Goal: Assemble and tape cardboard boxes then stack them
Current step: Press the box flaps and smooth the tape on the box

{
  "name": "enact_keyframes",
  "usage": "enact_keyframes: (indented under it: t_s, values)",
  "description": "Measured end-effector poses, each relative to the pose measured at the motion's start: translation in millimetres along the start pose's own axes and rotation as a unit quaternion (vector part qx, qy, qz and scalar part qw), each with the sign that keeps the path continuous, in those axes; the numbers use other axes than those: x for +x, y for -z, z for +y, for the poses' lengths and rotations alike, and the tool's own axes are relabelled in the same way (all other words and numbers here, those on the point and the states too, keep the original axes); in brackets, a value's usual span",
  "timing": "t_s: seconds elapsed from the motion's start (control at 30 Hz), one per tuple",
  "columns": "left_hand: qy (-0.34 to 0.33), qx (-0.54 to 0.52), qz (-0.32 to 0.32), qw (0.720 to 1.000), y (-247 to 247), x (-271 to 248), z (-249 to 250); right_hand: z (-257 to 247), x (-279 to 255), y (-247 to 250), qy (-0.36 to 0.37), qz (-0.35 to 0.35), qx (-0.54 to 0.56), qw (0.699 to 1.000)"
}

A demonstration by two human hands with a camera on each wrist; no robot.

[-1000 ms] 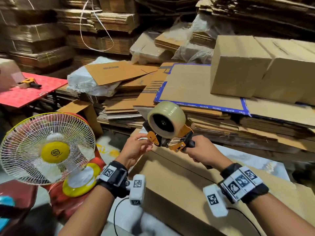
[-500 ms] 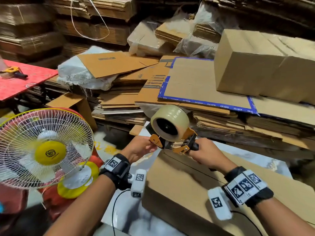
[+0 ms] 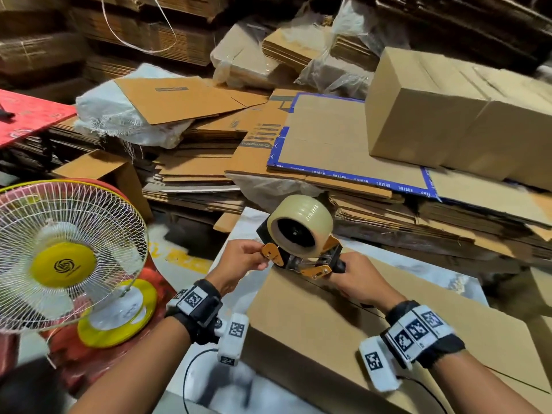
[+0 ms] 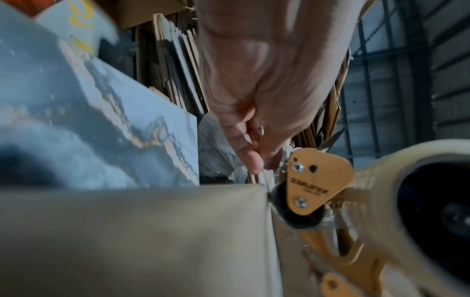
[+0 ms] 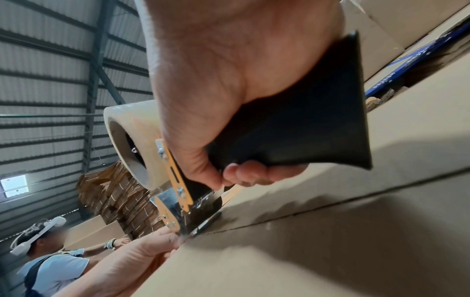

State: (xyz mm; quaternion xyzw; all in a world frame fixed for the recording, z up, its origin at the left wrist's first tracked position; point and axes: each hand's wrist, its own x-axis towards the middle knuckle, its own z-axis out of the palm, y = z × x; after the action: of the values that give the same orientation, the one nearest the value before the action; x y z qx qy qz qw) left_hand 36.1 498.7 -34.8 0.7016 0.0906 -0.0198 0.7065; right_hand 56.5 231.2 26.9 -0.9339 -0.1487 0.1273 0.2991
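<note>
A brown cardboard box (image 3: 343, 333) lies before me with its flap seam (image 5: 318, 211) running along the top. My right hand (image 3: 355, 279) grips the black handle (image 5: 305, 128) of an orange tape dispenser (image 3: 298, 243) that carries a clear tape roll (image 4: 396, 176). The dispenser's front sits at the box's far left corner (image 4: 259, 188). My left hand (image 3: 242, 261) is beside that corner, thumb and finger pinching the thin tape end (image 4: 264, 176) by the dispenser's roller. Both wrists wear black bands with white markers.
A white and yellow table fan (image 3: 62, 258) stands at the left on a red stool. Flat cardboard stacks (image 3: 343, 144) fill the far side, with assembled boxes (image 3: 442, 109) on them at right. Another person (image 5: 50, 261) works at boxes in the background. A marble-patterned table (image 4: 101, 100) bears the box.
Both hands and the dispenser came down from mid-air to the box's far left corner. The left hand still pinches at the dispenser's front.
</note>
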Motion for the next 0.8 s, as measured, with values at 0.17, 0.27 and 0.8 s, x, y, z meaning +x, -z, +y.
enact_keyframes:
  t_s: [0.17,0.27,0.8]
  values:
    - [-0.034,0.034,-0.013,0.999,-1.3,0.0,-10.8,5.5,1.9,-4.7,-0.017,-0.009,0.009,1.000]
    - [-0.053,0.073,-0.011,0.996,-7.3,-2.8,-12.1,7.0,3.9,-6.3,-0.020,-0.014,0.010,1.000]
    - [-0.003,0.134,-0.130,0.982,-18.2,-38.8,-30.4,11.6,14.7,-10.8,-0.005,-0.023,-0.004,1.000]
